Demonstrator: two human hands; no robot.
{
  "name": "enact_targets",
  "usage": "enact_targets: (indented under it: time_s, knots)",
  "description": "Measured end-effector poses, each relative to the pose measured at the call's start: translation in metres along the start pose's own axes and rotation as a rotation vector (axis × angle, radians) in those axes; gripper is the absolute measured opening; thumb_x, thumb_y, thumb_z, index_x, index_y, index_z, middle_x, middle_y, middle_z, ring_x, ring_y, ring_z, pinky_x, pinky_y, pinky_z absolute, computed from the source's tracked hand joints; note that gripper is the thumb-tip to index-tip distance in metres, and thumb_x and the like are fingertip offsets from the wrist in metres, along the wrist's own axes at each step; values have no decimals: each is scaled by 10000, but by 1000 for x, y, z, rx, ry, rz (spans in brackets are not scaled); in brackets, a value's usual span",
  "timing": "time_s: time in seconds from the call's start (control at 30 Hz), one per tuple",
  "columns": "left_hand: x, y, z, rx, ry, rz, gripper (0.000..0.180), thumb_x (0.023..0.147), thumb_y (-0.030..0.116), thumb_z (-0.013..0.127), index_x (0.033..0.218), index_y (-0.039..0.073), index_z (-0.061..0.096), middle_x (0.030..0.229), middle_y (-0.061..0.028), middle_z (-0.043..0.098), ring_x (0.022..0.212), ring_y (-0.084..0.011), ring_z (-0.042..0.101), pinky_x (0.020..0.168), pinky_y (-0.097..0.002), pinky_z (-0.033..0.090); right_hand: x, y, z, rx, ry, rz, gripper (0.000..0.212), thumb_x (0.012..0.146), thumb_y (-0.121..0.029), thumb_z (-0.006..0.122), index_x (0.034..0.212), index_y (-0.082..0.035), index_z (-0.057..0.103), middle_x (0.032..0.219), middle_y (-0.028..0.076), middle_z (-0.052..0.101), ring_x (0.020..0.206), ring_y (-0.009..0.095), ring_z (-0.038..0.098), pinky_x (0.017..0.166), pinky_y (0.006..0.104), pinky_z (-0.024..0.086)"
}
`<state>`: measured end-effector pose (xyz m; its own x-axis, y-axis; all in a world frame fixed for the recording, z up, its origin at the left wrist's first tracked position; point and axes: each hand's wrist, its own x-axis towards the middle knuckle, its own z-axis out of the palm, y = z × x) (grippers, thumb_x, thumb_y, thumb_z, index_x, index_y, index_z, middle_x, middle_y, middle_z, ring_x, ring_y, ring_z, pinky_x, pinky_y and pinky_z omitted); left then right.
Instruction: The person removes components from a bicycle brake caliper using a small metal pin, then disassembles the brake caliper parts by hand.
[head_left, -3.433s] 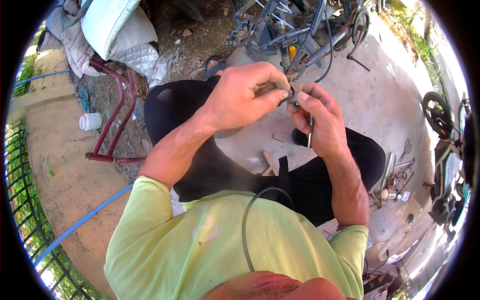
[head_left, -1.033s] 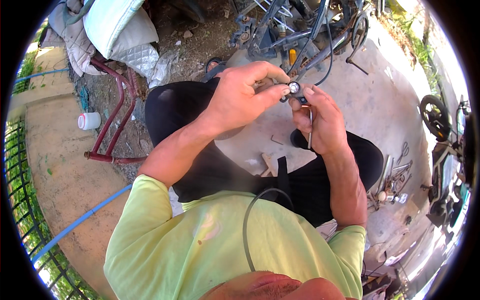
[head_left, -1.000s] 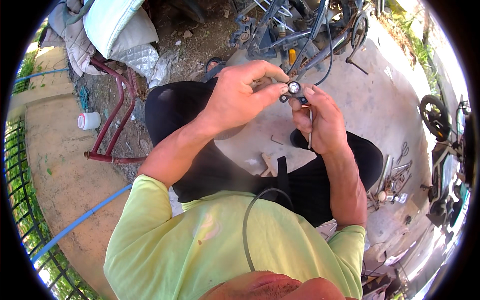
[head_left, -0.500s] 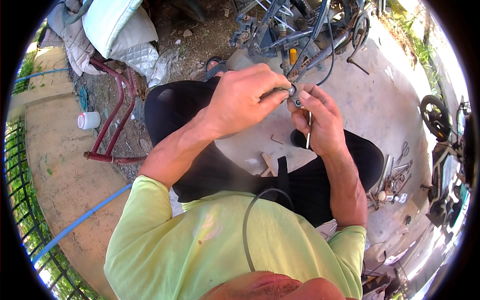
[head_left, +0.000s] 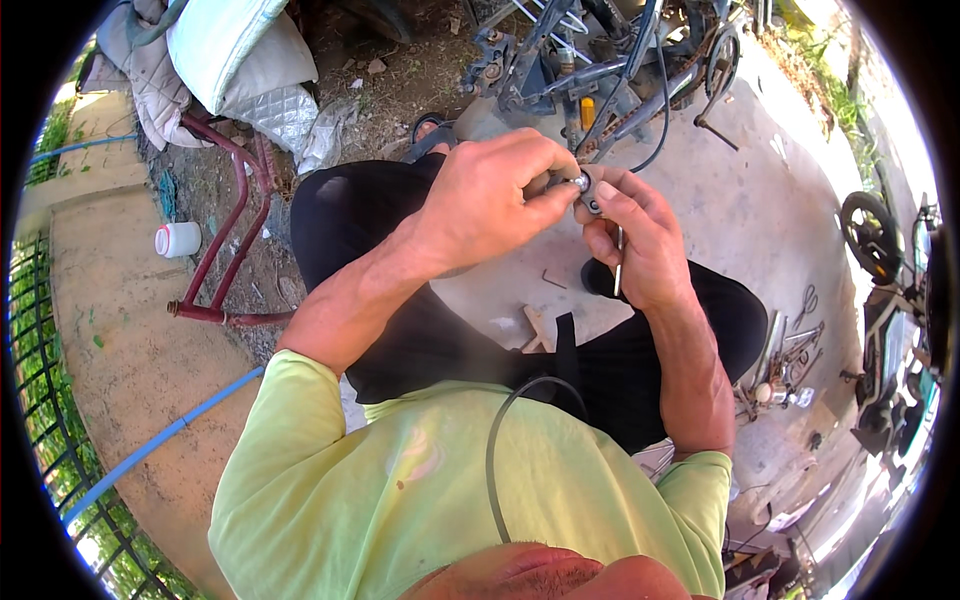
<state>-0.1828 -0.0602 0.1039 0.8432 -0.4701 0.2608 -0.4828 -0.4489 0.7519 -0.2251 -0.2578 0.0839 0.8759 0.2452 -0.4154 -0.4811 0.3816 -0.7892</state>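
Above my lap, my right hand [head_left: 645, 235] holds a small grey metal part [head_left: 591, 203] with a hole in it between thumb and fingers. A thin silver rod [head_left: 619, 268] sticks down below that part, along the palm. My left hand [head_left: 495, 195] is closed in a pinch at the part's upper left side. At its fingertips shows a small shiny metal piece [head_left: 581, 183], touching or very near the grey part. Its exact kind is too small to tell, and the fingers hide some of it.
Ahead stands a dark bicycle frame [head_left: 620, 75] with a crank and cables. To the left lie a red metal frame [head_left: 235, 260], a white jar [head_left: 178, 240] and padded sheets [head_left: 235, 60]. Several hand tools [head_left: 795, 355] lie at the right, near a parked two-wheeler [head_left: 885, 330].
My left fingertips have shifted slightly, and more of the shiny piece shows between them and the grey part. My right hand has barely moved.
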Motion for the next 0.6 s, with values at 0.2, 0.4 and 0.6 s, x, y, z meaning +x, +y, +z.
enact_targets:
  time_s: [0.2,0.4,0.6]
  knots:
    - [1,0,-3,-13,-13,4,184,816,16,768,986,54,710,784,-39,617,622,-137,577,565,-282,475,0,-2,0,-13,-1,5,385,1004,-249,566,1234,60,581,892,60,625,622,66,471,522,202,335]
    - [1,-5,-2,69,9,134,189,808,6,763,981,61,712,793,-58,633,648,-198,629,569,-310,504,0,-2,1,-33,4,2,387,1001,-253,565,1224,63,583,892,59,624,622,64,470,522,203,335]
    - [1,-7,-2,78,5,195,189,797,-7,755,969,58,712,799,-64,639,657,-220,649,572,-321,519,1,-3,-1,-42,-13,12,383,995,-249,563,1212,65,589,888,61,618,620,65,462,522,206,325]
